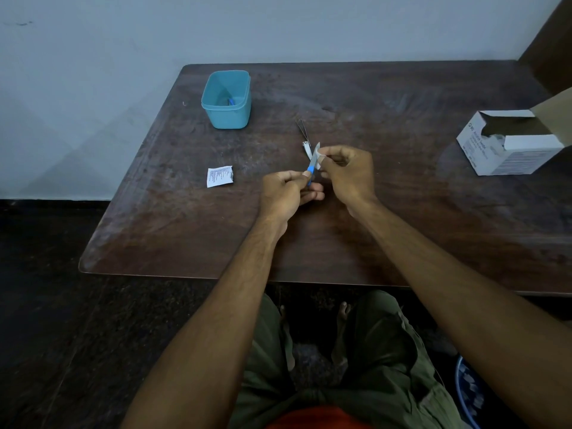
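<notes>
Over the middle of the dark wooden table (402, 230), my left hand (286, 193) pinches the blue end of a small slim blue-and-clear object (313, 164). Its pale upper part points up and away. My right hand (346, 173) pinches a small white piece (322, 156) at that upper part. Just behind the hands a metal nail clipper (305, 137) lies on the table with its lever swung out.
A teal plastic tub (227, 99) stands at the back left with a small blue item inside. A torn white printed sachet (219, 176) lies left of my hands. An open white cardboard box (510, 142) sits at the right edge. A wall runs behind the table.
</notes>
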`<state>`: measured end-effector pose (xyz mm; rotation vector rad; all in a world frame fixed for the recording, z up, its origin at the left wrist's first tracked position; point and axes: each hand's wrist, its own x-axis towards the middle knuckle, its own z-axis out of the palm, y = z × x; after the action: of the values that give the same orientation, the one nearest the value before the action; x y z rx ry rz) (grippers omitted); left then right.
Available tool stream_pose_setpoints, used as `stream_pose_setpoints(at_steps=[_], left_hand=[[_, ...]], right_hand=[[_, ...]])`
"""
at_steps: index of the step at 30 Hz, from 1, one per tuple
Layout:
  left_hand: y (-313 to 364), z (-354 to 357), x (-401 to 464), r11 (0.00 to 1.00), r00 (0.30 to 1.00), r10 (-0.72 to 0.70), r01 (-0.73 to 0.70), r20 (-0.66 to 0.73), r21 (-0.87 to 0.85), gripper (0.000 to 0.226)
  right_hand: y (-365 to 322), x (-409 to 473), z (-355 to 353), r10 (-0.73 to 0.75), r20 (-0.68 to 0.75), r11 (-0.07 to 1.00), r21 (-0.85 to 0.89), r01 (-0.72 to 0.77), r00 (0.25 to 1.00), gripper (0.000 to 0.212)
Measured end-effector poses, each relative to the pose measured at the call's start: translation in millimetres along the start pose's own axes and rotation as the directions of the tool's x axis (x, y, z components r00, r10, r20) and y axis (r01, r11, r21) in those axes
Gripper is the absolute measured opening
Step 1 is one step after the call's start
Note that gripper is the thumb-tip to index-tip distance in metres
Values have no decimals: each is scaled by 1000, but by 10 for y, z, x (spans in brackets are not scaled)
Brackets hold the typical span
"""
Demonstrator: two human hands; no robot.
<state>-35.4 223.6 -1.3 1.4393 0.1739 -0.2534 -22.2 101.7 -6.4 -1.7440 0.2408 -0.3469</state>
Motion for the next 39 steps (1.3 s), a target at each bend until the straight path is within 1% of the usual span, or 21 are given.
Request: stream_pose_setpoints(at_steps=[2,6,8,12,17,20,24,28,30,33,35,36,37,38,39], left_hand=[[-4,1,-9,1000,1000,6,-6,-3,-1,17],[-9,2,0,999,999,34,-34,-31,-7,18],[-19,17,-2,998,997,58,-58,-42,2,17],[-41,25,-5,995,995,94,-95,-41,-10,11],[-87,19,29,993,992,113,-114,-61,-11,17],[-91,26,43,993,991,110,-114,-81,-39,18],[-64,3,51,994,996,65,-69,-58,-79,17],[-14,-57,60,983,1000,-12,14,8,-185,8],[4,-84,74,974,998,-52,58,31,-218,9],[4,-84,89,967,996,-87,90,24,-236,8],[-5,-76,98,968,995,-97,95,-1,-232,6],[-6,-71,103,969,995,-98,92,-14,-230,7],[-10,-66,111,970,995,-99,91,-26,-226,8],[-9,-61,114,971,994,-100,89,-37,-220,10],[-6,-57,112,973,994,-97,86,-46,-214,12]], right_hand=[[-2,-17,-4,-32,11,998,-53,33,999,11],[55,-190,3,-132,107,987,-81,141,985,18],[63,-191,-22,-157,101,981,-101,167,982,19],[58,-108,-70,-115,62,989,-91,120,991,15],[40,-127,-49,-123,55,983,-130,129,991,13],[26,-142,-36,-120,54,981,-149,127,991,13],[3,-143,-25,-121,59,981,-147,128,991,13],[-13,-134,-18,-122,76,981,-144,132,990,13],[-20,-124,-20,-131,84,979,-146,143,988,13],[-23,-103,-54,-159,69,970,-175,169,985,14],[-36,-105,-101,-253,55,933,-250,259,966,15],[-50,-109,-130,-332,71,889,-309,337,941,16],[-65,-112,-152,-417,117,823,-372,429,901,18],[-74,-113,-157,-477,196,746,-426,512,857,20],[-79,-124,-150,-495,289,675,-466,572,819,21]])
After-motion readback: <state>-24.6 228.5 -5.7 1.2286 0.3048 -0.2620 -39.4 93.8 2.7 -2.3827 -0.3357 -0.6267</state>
